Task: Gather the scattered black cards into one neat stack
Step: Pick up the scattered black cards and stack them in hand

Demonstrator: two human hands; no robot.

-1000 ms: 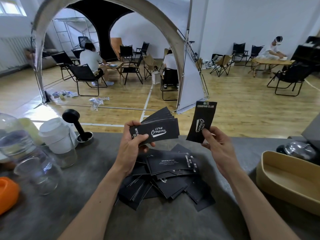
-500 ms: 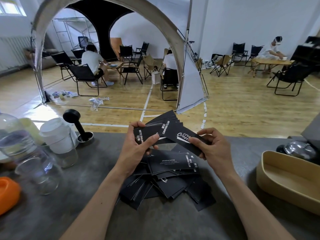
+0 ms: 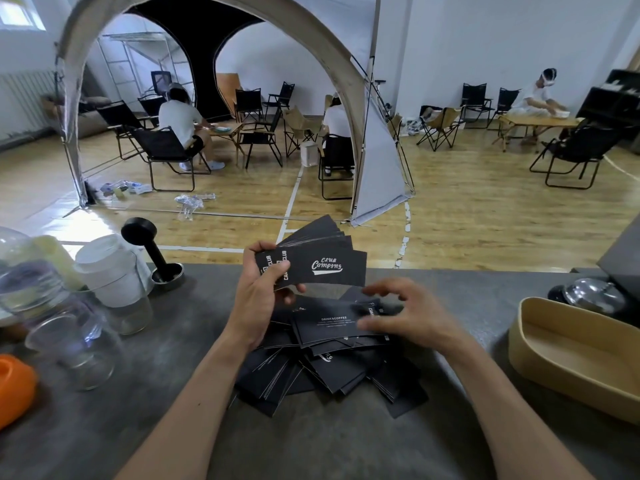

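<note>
Black cards everywhere lol. Left hand (image 3: 258, 299) has its fingers clamped on a fanned bunch of cards (image 3: 322, 261), held up off the grey worktop (image 3: 346, 441) with the fan spreading toward 2 o'clock from the thumb. Right hand (image 3: 412, 320) is blurry, fingers spread apart and curled, hovering just over the messy pile (image 3: 332, 368) on the worktop; can't tell if it's touching the top card. Pile sits below both hands, at 6 o'clock from the fan. Tan tray (image 3: 571, 344) is well off at 3 o'clock.
</note>
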